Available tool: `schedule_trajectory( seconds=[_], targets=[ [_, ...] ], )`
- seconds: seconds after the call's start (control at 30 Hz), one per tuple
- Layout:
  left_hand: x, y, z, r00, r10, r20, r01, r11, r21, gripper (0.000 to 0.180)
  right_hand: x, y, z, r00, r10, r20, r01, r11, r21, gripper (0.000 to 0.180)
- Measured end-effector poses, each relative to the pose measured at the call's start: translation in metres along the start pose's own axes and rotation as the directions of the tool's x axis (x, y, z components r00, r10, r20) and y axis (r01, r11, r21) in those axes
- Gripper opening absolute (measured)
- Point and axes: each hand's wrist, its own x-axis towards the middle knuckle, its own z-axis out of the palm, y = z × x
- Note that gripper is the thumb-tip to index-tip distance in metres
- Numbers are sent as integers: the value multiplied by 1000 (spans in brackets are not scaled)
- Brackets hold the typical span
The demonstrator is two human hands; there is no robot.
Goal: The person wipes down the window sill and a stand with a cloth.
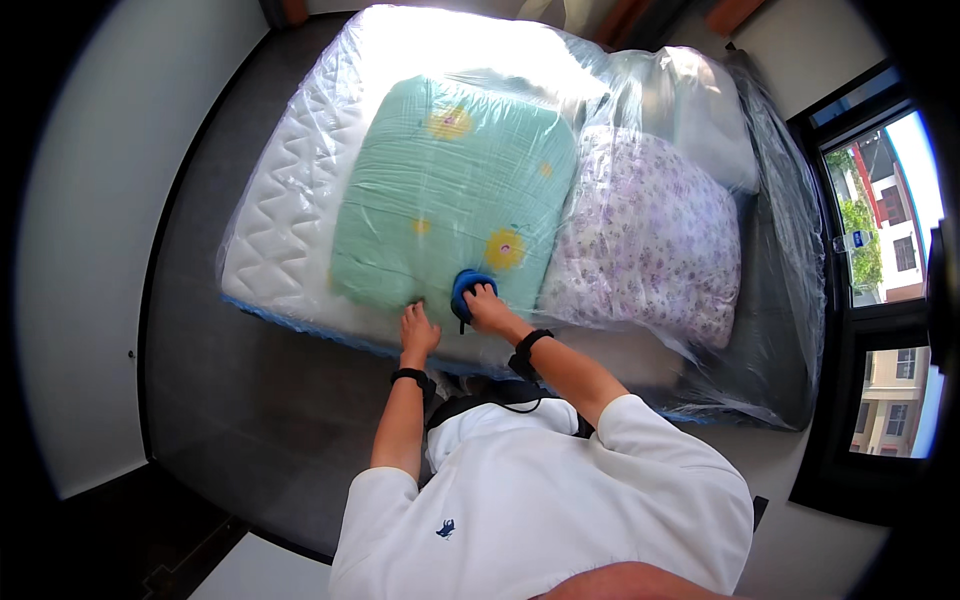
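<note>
My right hand (489, 309) is closed round a small blue rounded object (466, 289) with a dark strap or cord end hanging from it; its exact kind I cannot make out. It rests against the near edge of a light green quilt (400, 190) with yellow flowers. Just to the left, my left hand (419, 328) touches clear plastic sheeting near the same edge, fingers extended and somewhat apart. The plastic (640, 340) appears to lie over the quilt, a purple-flowered pillow or folded bedding (645, 235) and a white quilted mattress (285, 215).
A pale pillow-like bundle (710, 120) lies under plastic at the far right of the bed. Windows (880, 230) with a bottle (853, 240) beside them are at the right. Grey floor (230, 400) runs along the left side, next to a pale wall (110, 250).
</note>
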Motion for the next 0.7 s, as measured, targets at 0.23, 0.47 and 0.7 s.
schedule_trajectory(
  seconds=[0.23,0.47,0.7],
  targets=[
    [-10,19,-77,968,-130,-216,106,987,-117,27,73,-21,-79,942,-329,-63,332,892,309,53],
    [39,29,-118,947,91,-308,-88,996,26,59,94,-5,-81,976,-119,-184,144,982,125,59],
    [78,-20,-101,963,120,-241,-89,987,134,119,62,72,-84,940,149,-308,-104,982,158,60]
  ],
)
